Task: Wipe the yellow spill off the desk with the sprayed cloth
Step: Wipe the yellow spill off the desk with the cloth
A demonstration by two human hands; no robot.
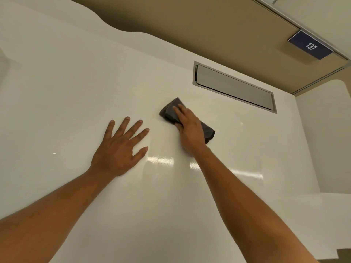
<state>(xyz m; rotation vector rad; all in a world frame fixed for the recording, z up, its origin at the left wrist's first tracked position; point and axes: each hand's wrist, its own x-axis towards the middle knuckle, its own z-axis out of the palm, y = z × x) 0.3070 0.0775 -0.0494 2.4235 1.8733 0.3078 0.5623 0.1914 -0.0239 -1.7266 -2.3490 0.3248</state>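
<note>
A dark grey folded cloth [170,112] lies on the glossy white desk [76,82] near its middle. My right hand [190,128] presses down on the cloth, fingers over its top, the cloth sticking out at both ends. My left hand [121,145] rests flat on the desk just left of it, fingers spread, holding nothing. I see no yellow spill on the surface; whatever lies under the cloth and hand is hidden. The desk beside the cloth shows a faint wet sheen.
A metal cable hatch [234,87] is set flush into the desk behind the cloth. A tan partition [190,29] runs along the back edge with a blue plate marked 137 [310,45]. A white side panel [326,139] rises at the right.
</note>
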